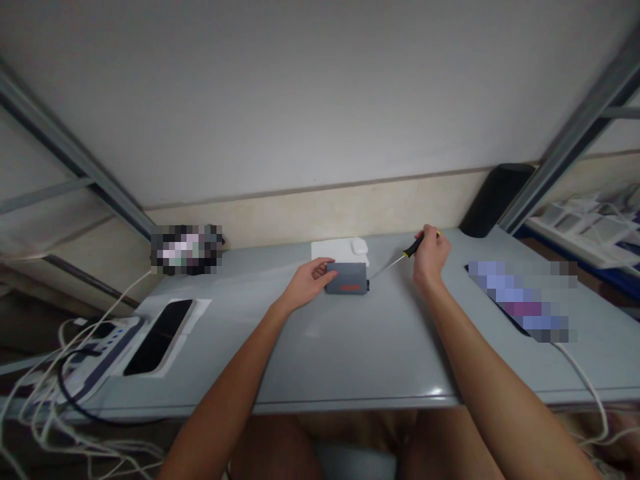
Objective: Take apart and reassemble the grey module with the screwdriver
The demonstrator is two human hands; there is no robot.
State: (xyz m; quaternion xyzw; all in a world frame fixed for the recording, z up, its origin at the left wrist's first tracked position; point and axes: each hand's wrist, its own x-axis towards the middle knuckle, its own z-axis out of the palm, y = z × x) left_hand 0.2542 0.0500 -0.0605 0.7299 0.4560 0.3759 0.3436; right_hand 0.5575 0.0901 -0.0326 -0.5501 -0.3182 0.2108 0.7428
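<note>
A small dark grey box with reddish lettering sits near the middle of the grey desk. My left hand grips its left end, thumb on the near face and fingers behind. To the right, my right hand is closed around the black and yellow handle of a screwdriver. Its thin metal shaft slants down to the left, and the tip is close to the small black part at the box's right end; whether they touch is hard to tell. Behind the box lie a white sheet and a small white case.
A black phone and a power strip with tangled cables are at the left. A dark cylinder stands at the back right. A blurred device with a white cable lies on the right of the desk.
</note>
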